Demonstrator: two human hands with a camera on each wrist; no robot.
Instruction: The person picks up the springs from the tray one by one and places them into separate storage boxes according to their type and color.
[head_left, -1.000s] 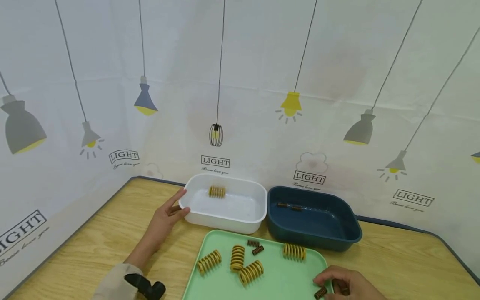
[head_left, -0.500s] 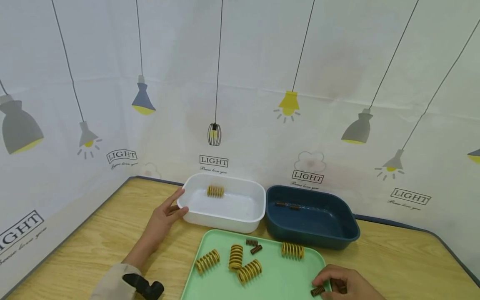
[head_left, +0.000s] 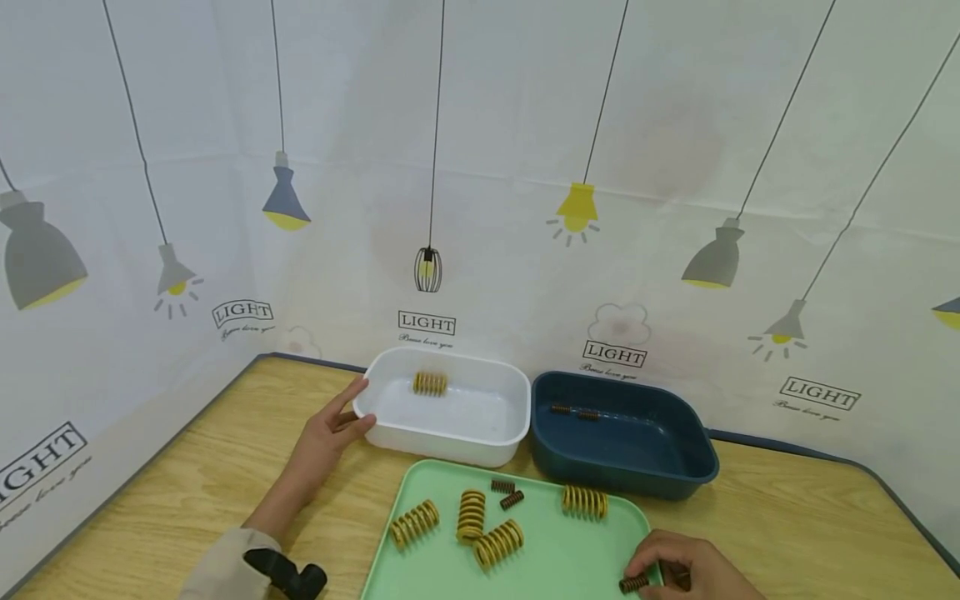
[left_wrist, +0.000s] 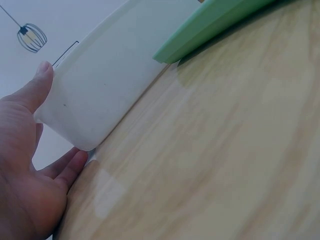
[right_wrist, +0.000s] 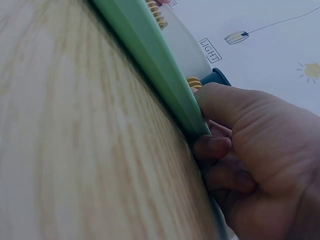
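Pinching a dark spring [head_left: 633, 583] between thumb and forefinger of the right hand [head_left: 697, 567], at the right edge of the tray [head_left: 570, 554]; cannot tell whether lifted clear of it. Resting the left hand [head_left: 330, 425] on the end of the white bin [head_left: 450, 447], beyond the tray's far left corner, thumb and fingers spread apart. As for the dark spring: probably light, stiff and hard to damage, but apt to roll or slip if squeezed off-centre. Best held across the middle by fingertips, unlike the fatter yellow springs [head_left: 499, 545] on the tray.
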